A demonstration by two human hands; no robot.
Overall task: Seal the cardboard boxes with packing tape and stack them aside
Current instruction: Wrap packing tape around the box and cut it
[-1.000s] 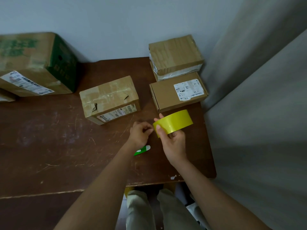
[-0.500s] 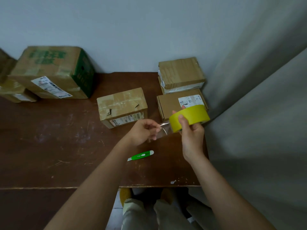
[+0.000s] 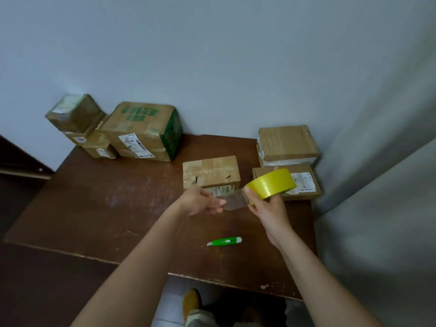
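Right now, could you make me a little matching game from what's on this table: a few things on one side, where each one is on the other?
Things:
1. tape roll
2. utility knife
3. green-printed box
4. pulled tape end

Places:
A. back of the table, by the wall
B. gripped in the right hand
C. pinched by the left hand
D. lying on the table, near its front edge

Pairs: 1-B, 2-D, 3-A, 4-C

The table (image 3: 94, 208) is carrying 7 cardboard boxes (3 stacked at far left (image 3: 77, 128), 1 green-printed (image 3: 141, 131), 1 central (image 3: 211, 172), 2 at right (image 3: 287, 145)). 1 yellow tape roll (image 3: 271, 184) and 1 green cutter (image 3: 225, 241) are showing, plus 2 hands.
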